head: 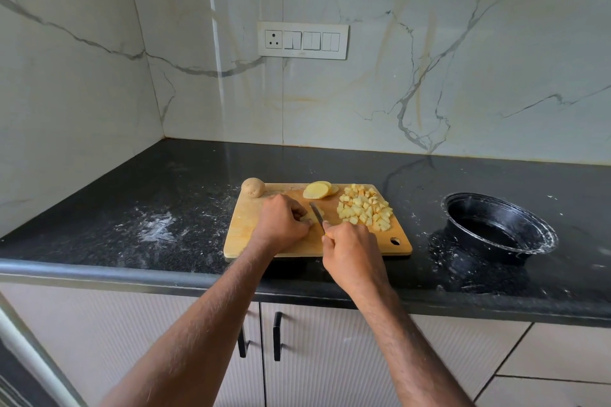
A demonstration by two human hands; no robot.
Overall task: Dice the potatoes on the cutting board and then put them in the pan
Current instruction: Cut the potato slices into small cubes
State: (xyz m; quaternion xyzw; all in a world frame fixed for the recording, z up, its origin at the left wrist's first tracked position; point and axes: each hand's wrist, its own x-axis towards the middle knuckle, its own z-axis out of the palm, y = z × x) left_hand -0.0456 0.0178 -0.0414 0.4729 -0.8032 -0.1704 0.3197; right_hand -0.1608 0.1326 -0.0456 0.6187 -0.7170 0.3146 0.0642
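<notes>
On the cutting board (244,228) a potato piece (307,215) is held by the left hand (281,221) and cut with the knife (318,213) grasped by the right hand (353,248). Diced cubes (363,206) are piled; slices (318,190) and a whole potato (253,187) remain. Nothing is seen inside the pan (529,225) on the worktop (165,195).

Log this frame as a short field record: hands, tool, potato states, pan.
left hand: holds potato piece on cutting board
right hand: grip on knife, blade at the piece
diced potato: pile on board's right side
potato slices: at board's far edge
whole potato: unpeeled, far left corner
pan: black, right of board, no potato visible inside
</notes>
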